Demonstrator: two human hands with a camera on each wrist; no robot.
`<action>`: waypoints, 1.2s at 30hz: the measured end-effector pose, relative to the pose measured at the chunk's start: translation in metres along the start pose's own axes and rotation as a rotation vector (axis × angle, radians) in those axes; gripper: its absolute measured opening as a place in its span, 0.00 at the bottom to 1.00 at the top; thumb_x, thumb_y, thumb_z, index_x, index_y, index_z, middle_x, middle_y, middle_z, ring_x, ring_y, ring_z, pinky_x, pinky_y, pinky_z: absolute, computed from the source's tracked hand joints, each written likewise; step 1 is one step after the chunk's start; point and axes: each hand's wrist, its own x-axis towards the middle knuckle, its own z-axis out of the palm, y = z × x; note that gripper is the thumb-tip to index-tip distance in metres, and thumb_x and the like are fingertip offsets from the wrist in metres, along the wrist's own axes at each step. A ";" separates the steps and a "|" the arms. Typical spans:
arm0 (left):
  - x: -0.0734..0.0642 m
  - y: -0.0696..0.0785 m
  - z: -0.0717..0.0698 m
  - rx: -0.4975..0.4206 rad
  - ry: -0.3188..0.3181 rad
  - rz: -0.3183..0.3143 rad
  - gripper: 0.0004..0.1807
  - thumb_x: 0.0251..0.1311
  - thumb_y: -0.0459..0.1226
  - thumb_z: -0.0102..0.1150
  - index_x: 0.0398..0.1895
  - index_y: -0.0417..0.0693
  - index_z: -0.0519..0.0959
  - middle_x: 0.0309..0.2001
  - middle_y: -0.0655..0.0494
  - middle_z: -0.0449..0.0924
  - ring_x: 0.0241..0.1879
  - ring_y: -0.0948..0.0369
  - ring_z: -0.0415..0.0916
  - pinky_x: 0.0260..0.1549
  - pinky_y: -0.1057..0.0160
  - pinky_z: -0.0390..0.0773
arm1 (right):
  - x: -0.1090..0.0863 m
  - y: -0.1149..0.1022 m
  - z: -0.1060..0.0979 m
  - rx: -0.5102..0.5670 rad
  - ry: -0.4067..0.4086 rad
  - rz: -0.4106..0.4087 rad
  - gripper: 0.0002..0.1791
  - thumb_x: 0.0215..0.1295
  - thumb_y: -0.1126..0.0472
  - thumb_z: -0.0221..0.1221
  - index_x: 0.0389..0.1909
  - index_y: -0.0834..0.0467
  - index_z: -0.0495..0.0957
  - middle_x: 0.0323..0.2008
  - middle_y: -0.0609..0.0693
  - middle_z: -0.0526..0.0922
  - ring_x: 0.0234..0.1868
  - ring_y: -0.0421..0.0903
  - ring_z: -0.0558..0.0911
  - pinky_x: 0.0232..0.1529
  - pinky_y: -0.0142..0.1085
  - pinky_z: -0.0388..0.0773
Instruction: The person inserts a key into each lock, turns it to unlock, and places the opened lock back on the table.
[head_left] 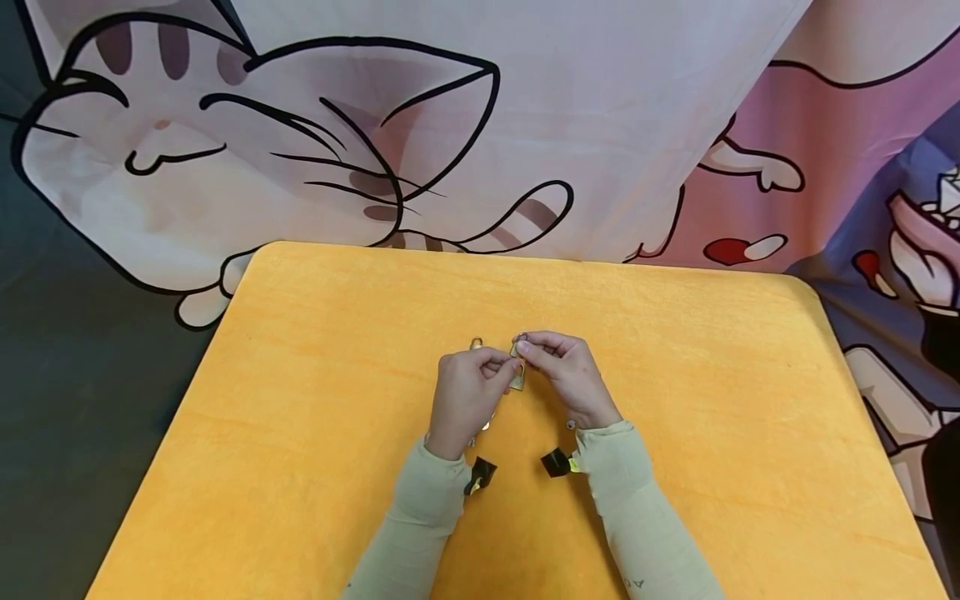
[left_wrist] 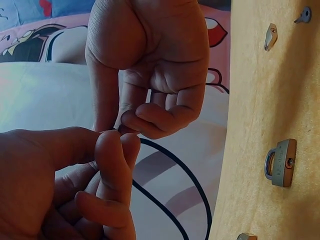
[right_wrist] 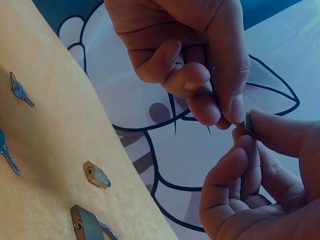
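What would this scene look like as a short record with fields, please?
Surface: yellow table
Right grip: pinches a small item, mostly hidden by fingers
Left grip: pinches at the same item, exact contact hidden
On the table: two padlocks and two keys in the right wrist view
Backdrop: cloth with a cartoon cat

the small piece [right_wrist: 248, 121] in the grip shows dull olive-brass. below the grip, a padlock [left_wrist: 287, 166] has a brass-gold body and silver shackle; a key [right_wrist: 20, 91] is silver-grey; the tabletop [head_left: 315, 367] is mottled yellow. behind the grip, sleeves [head_left: 431, 504] are pale green. beyond it, white cloth [head_left: 600, 100] bears a black-outlined cat [head_left: 75, 196] with grey-mauve stripes; to its right, pink [head_left: 765, 200].
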 end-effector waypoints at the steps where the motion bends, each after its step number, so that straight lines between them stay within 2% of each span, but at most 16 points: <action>1: 0.000 0.000 0.000 0.000 -0.002 -0.008 0.04 0.61 0.33 0.69 0.32 0.39 0.89 0.22 0.56 0.85 0.18 0.70 0.79 0.21 0.69 0.79 | 0.000 0.000 0.000 0.001 0.000 -0.002 0.18 0.70 0.65 0.62 0.51 0.77 0.79 0.45 0.61 0.86 0.42 0.43 0.83 0.48 0.39 0.80; 3: 0.000 0.000 0.000 -0.006 -0.008 -0.028 0.05 0.61 0.33 0.69 0.32 0.39 0.89 0.21 0.56 0.85 0.18 0.68 0.80 0.19 0.68 0.78 | 0.000 0.000 0.001 0.002 0.002 -0.002 0.18 0.70 0.65 0.62 0.51 0.77 0.79 0.44 0.59 0.86 0.42 0.42 0.83 0.48 0.38 0.80; 9: -0.001 0.000 0.001 -0.024 -0.026 -0.073 0.06 0.63 0.34 0.68 0.34 0.38 0.88 0.23 0.53 0.86 0.19 0.63 0.83 0.18 0.67 0.78 | 0.000 0.000 0.001 -0.017 0.011 0.002 0.18 0.70 0.64 0.62 0.51 0.77 0.79 0.46 0.62 0.85 0.43 0.43 0.84 0.50 0.42 0.80; 14: -0.001 -0.001 0.002 -0.019 -0.033 -0.087 0.06 0.63 0.33 0.67 0.34 0.38 0.88 0.24 0.51 0.87 0.19 0.66 0.82 0.17 0.66 0.77 | 0.001 0.002 0.000 -0.037 0.015 0.016 0.18 0.70 0.64 0.63 0.51 0.75 0.80 0.42 0.53 0.87 0.43 0.43 0.83 0.51 0.43 0.80; 17: -0.001 -0.001 0.003 -0.018 -0.036 -0.091 0.06 0.63 0.33 0.66 0.34 0.38 0.88 0.25 0.49 0.87 0.18 0.68 0.81 0.16 0.66 0.77 | 0.002 0.003 -0.001 -0.051 0.017 0.027 0.18 0.70 0.63 0.63 0.51 0.75 0.81 0.40 0.49 0.88 0.43 0.44 0.83 0.53 0.45 0.79; 23: -0.001 -0.001 0.003 -0.017 -0.039 -0.096 0.06 0.64 0.33 0.66 0.35 0.37 0.88 0.26 0.48 0.87 0.18 0.69 0.81 0.17 0.67 0.78 | 0.002 0.004 -0.003 -0.060 0.016 0.043 0.19 0.70 0.62 0.63 0.51 0.75 0.81 0.40 0.49 0.88 0.43 0.44 0.83 0.57 0.51 0.77; 31: -0.002 0.000 0.005 0.002 -0.031 -0.085 0.07 0.63 0.32 0.66 0.34 0.35 0.87 0.26 0.48 0.87 0.19 0.68 0.81 0.19 0.68 0.79 | 0.001 0.003 -0.001 -0.047 0.018 0.054 0.21 0.70 0.63 0.63 0.52 0.78 0.78 0.39 0.49 0.88 0.43 0.44 0.84 0.57 0.51 0.77; 36: -0.002 0.000 0.007 0.027 -0.031 -0.087 0.08 0.64 0.33 0.66 0.33 0.34 0.87 0.25 0.50 0.87 0.18 0.70 0.81 0.20 0.70 0.78 | 0.001 0.003 -0.002 -0.054 0.022 0.053 0.19 0.69 0.63 0.63 0.50 0.76 0.80 0.39 0.49 0.88 0.43 0.44 0.84 0.57 0.52 0.77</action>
